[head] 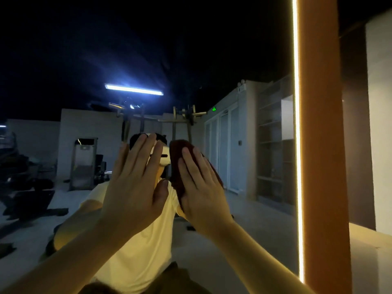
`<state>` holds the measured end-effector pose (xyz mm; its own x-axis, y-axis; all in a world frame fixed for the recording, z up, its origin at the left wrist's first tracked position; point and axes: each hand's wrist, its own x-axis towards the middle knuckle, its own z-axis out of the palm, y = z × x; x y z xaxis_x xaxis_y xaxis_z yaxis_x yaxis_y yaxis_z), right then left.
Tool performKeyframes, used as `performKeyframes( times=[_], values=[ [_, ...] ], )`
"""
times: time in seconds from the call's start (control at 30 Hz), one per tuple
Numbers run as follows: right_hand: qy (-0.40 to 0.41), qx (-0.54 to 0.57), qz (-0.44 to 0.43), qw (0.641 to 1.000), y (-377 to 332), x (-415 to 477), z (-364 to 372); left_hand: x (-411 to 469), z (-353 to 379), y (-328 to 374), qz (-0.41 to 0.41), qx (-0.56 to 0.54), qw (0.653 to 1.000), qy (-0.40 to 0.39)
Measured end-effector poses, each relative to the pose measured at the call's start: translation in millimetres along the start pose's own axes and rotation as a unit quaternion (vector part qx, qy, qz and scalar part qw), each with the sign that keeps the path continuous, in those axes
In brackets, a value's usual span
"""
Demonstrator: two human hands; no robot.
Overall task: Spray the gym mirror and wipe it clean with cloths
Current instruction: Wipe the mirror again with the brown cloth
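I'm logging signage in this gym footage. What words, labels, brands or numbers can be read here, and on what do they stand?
No text here can be read.
Green lit sign, reflected in the mirror: too small and blurred to read.
Dark red cloth under the right hand: no label or print shows.

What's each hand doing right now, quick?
Left hand: open, flat against the mirror, holding nothing.
Right hand: open, pressing the dark red cloth flat onto the mirror.
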<state>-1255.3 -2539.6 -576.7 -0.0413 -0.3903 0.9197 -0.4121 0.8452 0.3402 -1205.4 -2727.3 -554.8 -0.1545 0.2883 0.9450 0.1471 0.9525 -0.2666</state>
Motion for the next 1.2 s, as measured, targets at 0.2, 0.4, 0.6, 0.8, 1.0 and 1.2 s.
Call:
performKeyframes(
  times=[0.2, 0.4, 0.6, 0.8, 1.0, 1.2],
  values=[
    [-0.008, -0.051, -0.062, 0.997, 49, 45, -16, 2, 4, -12, 0.027, 0.047, 0.999, -0.007],
    [0.028, 0.024, 0.086, 0.996, 90, 197, -49, 3, 2, -26, 0.047, 0.085, 0.994, -0.047],
    [0.057, 0.072, 0.104, 0.990, 57, 156, -37, 10, -5, -29, 0.063, 0.081, 0.994, -0.034],
    [-0.006, -0.016, -0.087, 0.996, 28, 42, -16, 32, -24, -42, 0.023, 0.077, 0.996, -0.023],
    [0.030, 0.004, 0.058, 0.998, 60, 210, -51, 33, -28, -52, 0.035, 0.099, 0.993, -0.058],
    [0.097, 0.096, 0.108, 0.985, 20, 193, -40, 36, -31, -67, 0.067, 0.105, 0.991, -0.042]
  ],
)
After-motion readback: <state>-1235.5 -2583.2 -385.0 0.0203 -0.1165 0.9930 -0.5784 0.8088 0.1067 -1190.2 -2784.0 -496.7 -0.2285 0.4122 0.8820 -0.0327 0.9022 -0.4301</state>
